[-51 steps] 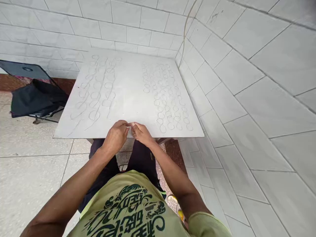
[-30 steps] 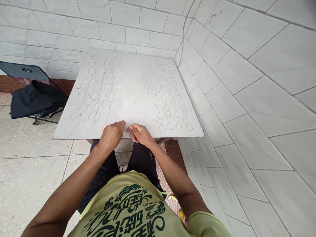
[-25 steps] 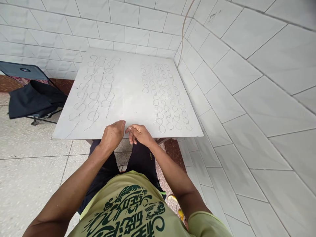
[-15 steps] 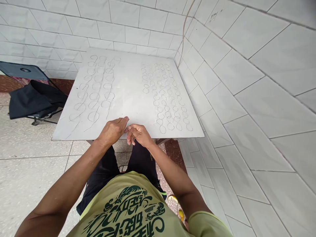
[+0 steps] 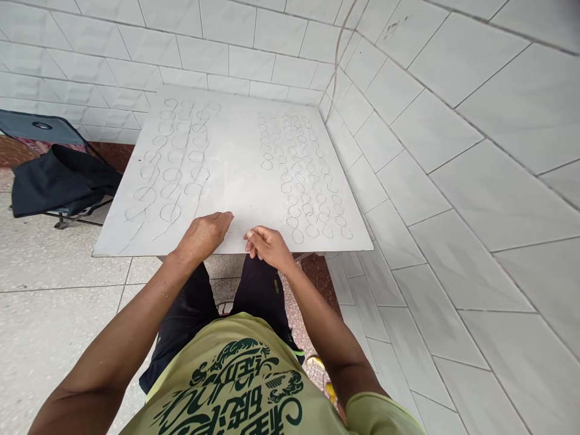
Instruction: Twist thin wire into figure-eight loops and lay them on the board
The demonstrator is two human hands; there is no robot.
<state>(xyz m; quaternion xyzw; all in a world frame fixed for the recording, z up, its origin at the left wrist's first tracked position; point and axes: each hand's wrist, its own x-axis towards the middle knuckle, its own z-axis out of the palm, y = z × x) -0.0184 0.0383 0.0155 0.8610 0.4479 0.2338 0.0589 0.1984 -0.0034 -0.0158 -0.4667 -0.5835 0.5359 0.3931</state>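
A white board [image 5: 235, 181] lies flat in front of me and carries two groups of thin loops. The larger loops [image 5: 174, 160] are on the left and the smaller loops [image 5: 303, 175] on the right. My left hand [image 5: 203, 232] rests on the board's near edge, fingers pressed together with the tips on the surface. My right hand [image 5: 268, 243] is just to its right, over the same edge, with its fingers curled into a pinch. What either hand holds is too fine to see. The two hands are a little apart.
White tiled walls close in behind the board and along its right side [image 5: 453, 151], and a thin cord [image 5: 338, 66] hangs in the corner. A dark folding chair with black cloth [image 5: 58, 181] stands on the speckled floor at the left. My legs are under the board's near edge.
The two hands were touching fingertip to fingertip at the board's edge. They have drawn apart: the left slid slightly forward onto the board and the right moved to the right.
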